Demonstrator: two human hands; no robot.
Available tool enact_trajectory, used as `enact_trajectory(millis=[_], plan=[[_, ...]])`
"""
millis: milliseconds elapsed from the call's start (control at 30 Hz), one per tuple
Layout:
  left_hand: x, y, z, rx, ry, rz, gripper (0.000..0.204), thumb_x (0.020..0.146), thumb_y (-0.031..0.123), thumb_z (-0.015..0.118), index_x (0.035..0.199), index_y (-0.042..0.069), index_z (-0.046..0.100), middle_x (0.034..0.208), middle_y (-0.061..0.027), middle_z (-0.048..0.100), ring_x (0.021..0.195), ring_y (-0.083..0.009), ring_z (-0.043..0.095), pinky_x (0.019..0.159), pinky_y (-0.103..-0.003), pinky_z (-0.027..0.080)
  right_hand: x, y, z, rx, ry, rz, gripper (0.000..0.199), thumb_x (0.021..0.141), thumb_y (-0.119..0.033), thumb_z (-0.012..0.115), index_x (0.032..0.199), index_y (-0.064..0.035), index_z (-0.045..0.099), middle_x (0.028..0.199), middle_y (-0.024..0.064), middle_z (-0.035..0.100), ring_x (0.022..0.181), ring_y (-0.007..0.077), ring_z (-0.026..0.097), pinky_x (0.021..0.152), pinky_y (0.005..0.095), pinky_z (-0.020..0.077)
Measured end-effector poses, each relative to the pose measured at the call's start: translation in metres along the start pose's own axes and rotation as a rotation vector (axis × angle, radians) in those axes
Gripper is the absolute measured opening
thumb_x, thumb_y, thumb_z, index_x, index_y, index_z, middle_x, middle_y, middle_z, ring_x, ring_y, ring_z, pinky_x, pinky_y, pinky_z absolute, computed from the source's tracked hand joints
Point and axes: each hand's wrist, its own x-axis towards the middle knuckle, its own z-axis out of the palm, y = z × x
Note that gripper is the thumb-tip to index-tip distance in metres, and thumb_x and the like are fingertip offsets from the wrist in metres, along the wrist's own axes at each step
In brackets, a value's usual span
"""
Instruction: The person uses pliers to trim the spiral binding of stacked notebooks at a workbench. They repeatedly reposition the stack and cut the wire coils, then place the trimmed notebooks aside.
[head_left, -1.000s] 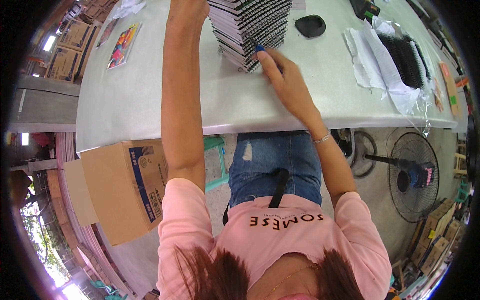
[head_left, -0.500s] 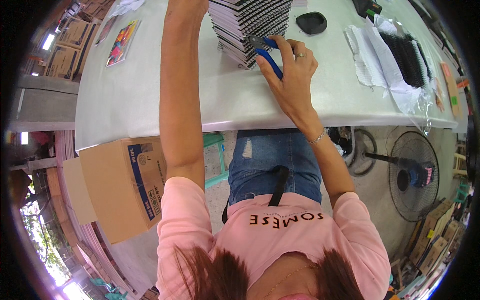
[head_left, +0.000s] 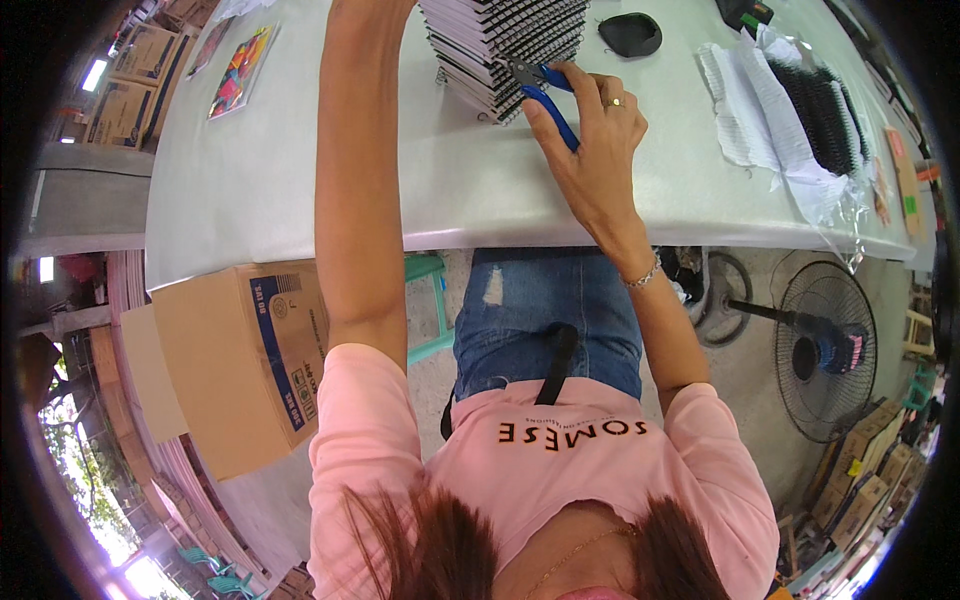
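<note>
A tall stack of wire-bound notebooks (head_left: 470, 70), with black coil spines, stands on the table close to its top edge in view. My right hand (head_left: 600, 150) is closed around a pair of blue-handled pliers (head_left: 553, 112). Their metal jaws touch or nearly touch the coils at the stack's right side; whether they grip a wire is too small to tell. My left arm reaches forward past the stack's left side. Only the back end of my left hand (head_left: 380, 8) shows at the upper edge, its fingers out of view.
A black round pouch-like item (head_left: 630, 35) lies right of the stack. Farther right are black binding coils (head_left: 815, 115) in white wrap and clear plastic. A colourful booklet (head_left: 240, 72) lies left. Below the table edge stand a cardboard box (head_left: 225, 370) and a black fan (head_left: 825, 350).
The whole view has shifted slightly, with the table contents sitting a little higher. My right hand keeps the pliers at the same side of the stack, and my left arm stays stretched forward.
</note>
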Motion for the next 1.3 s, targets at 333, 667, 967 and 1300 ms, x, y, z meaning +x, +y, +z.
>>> enact_trajectory(millis=[333,667,967,1300], plan=[[0.007,-0.002,-0.006,-0.079,-0.075,-0.124,0.028,0.092,0.032,0.064,0.106,0.008,0.065,0.102,-0.0020,0.061,0.100,-0.0138,0.056,0.090,-0.030,0.043,0.014,0.006,-0.008,0.901,-0.569,0.537,0.050,0.097,-0.048,0.064,0.118,-0.0029,0.067,0.088,0.0126,0.067,0.077,0.0240,0.064,0.070,0.0333,0.0486],[0.004,0.000,0.005,-0.054,0.016,-0.033,0.024,0.090,0.032,0.064,0.099,0.010,0.067,0.093,-0.0003,0.064,0.091,-0.0135,0.059,0.085,-0.029,0.045,-0.005,0.007,0.001,0.020,-0.068,0.065,0.053,0.096,-0.045,0.066,0.130,-0.0052,0.061,0.113,0.0155,0.057,0.106,0.0286,0.050,0.100,0.0474,0.0307],[-0.004,0.010,0.010,-0.036,-0.017,-0.062,0.023,0.087,0.031,0.066,0.096,0.011,0.067,0.093,-0.0008,0.064,0.089,-0.0138,0.059,0.081,-0.029,0.046,-0.005,0.006,0.009,0.046,-0.074,0.062,0.050,0.096,-0.046,0.065,0.124,-0.0036,0.065,0.102,0.0154,0.062,0.095,0.0263,0.057,0.089,0.0407,0.0412],[0.001,0.006,0.005,-0.077,-0.028,-0.120,0.022,0.088,0.032,0.066,0.094,0.010,0.067,0.091,-0.0004,0.065,0.088,-0.0121,0.060,0.079,-0.028,0.046,-0.002,0.003,-0.006,0.137,-0.199,0.194,0.052,0.096,-0.046,0.065,0.126,-0.0039,0.064,0.100,0.0144,0.061,0.095,0.0266,0.055,0.095,0.0442,0.0378]])
